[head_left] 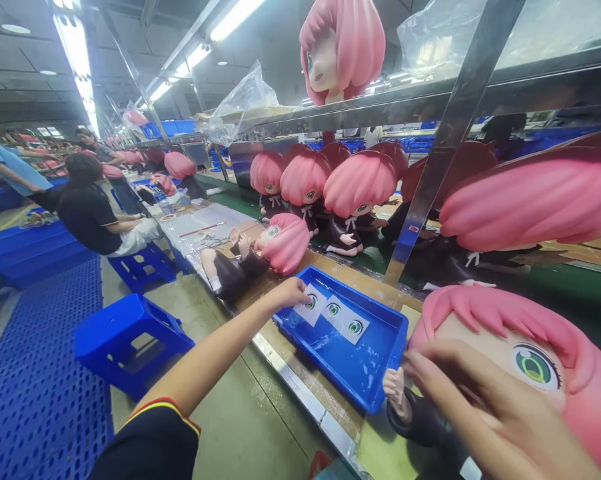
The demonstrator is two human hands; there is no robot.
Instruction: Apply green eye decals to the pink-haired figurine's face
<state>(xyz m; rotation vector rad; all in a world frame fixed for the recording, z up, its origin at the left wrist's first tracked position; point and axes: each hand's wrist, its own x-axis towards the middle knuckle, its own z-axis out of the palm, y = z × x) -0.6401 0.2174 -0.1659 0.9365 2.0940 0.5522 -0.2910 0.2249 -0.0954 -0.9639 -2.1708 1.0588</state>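
Note:
My left hand [291,291] reaches into a shallow blue tray [375,373] holding water and pinches a white eye decal sheet [311,305] at its left end. Two more eye decals [348,322] lie in the tray. My right hand [485,407] rests with fingers spread on the face of a pink-haired doll [530,347] lying on the bench at the lower right. That doll has one green eye [536,365] showing.
Another doll [260,253] lies on the bench beyond the tray. Several seated dolls [330,193] stand along the green conveyor, behind a metal shelf post [440,153]. Blue stools [125,337] stand in the aisle on the left. Other people [88,207] sit working farther along.

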